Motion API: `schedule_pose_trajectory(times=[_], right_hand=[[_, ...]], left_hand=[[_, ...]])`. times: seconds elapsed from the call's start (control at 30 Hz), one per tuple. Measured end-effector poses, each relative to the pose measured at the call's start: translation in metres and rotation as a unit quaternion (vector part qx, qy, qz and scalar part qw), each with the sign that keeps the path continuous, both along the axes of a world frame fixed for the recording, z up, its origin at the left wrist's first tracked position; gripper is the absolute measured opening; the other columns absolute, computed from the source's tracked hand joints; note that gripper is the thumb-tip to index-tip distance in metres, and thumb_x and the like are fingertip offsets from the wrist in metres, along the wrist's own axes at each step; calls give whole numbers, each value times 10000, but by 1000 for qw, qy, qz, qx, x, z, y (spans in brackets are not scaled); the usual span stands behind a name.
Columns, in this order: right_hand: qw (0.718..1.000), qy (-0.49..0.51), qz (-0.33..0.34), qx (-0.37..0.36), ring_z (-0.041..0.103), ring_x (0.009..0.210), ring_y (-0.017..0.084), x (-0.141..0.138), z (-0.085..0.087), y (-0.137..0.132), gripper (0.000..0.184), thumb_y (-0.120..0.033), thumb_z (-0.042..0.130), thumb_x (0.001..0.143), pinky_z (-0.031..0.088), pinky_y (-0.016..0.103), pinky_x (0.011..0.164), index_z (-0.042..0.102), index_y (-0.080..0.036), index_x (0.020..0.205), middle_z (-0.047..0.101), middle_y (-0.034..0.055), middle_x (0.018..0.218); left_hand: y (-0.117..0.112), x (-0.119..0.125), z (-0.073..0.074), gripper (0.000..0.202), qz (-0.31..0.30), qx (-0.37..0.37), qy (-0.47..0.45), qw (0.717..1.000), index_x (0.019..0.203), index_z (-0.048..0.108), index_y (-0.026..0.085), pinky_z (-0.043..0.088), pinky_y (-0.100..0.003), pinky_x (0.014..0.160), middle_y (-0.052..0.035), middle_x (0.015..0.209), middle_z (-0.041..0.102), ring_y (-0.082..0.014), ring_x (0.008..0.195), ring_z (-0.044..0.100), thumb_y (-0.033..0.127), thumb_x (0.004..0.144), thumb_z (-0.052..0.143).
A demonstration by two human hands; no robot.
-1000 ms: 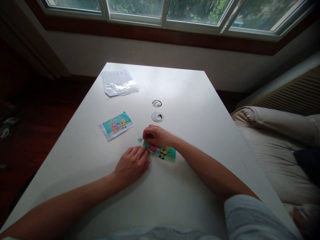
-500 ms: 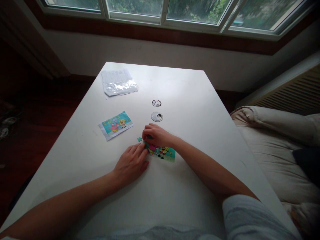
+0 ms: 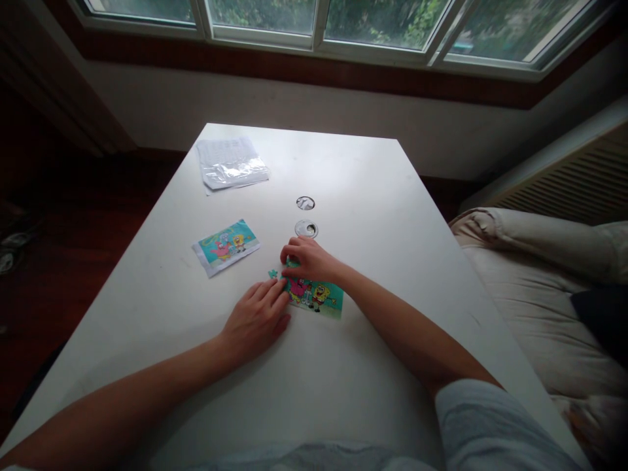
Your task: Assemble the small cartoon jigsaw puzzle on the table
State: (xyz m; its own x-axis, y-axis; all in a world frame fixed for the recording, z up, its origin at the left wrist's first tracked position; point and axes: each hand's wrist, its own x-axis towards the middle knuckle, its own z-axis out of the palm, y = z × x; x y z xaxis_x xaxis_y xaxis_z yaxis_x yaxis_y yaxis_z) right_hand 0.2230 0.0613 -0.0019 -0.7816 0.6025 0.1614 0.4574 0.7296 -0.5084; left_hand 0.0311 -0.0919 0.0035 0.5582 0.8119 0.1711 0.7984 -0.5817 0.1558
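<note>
A small jigsaw puzzle [image 3: 321,298] with pink and yellow cartoon figures on teal lies on the white table. My left hand [image 3: 258,314] rests flat by its left edge, fingers stretched out and fingertips touching that side. Over the puzzle's upper left part, my right hand [image 3: 310,260] is curled, with finger and thumb closed around teal pieces there. Its palm and wrist hide much of the top edge. One loose teal puzzle piece [image 3: 273,273] lies just left of my right fingertips, above my left fingers.
A picture card [image 3: 228,245] with the same cartoon figures lies to the left on white backing. Papers in a clear plastic sleeve [image 3: 233,163] are at the table's far left. Two round holes, the nearer one [image 3: 307,228] with a cover, sit beyond my right hand.
My right hand has shifted slightly up and away from the puzzle's middle, showing more of the figures. My left hand stays at the left edge.
</note>
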Motion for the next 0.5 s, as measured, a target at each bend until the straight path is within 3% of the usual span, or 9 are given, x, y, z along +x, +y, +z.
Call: schedule_pose_trajectory(times=[0.2, 0.37, 0.5], right_hand=[[999, -42, -10, 13, 547, 973, 223, -4, 1, -6, 221, -373, 776, 868, 352, 340, 876, 711, -221, 1014, 620, 61, 1027], [999, -18, -20, 18, 544, 994, 226, -8, 1, -11, 196, -368, 750, 896, 364, 356, 911, 734, -232, 1036, 615, 67, 1046], [999, -8, 16, 38, 529, 1030, 225, -16, 1, -19, 203, -344, 732, 922, 362, 366, 936, 749, -261, 1107, 630, 67, 1082]], left_hand=[[-1, 3, -1, 298, 4, 1, 7, 1000, 1220, 627, 138, 460, -490, 1099, -176, 1428, 613, -332, 1327, 557, 250, 945, 612], [-10, 4, -5, 374, 4, 28, 26, 999, 1299, 611, 94, 430, -500, 1116, -197, 1422, 624, -336, 1317, 579, 264, 968, 567], [-18, 5, -5, 446, 1, 35, 58, 998, 1349, 603, 51, 433, -485, 1105, -223, 1424, 617, -353, 1303, 591, 296, 979, 556]])
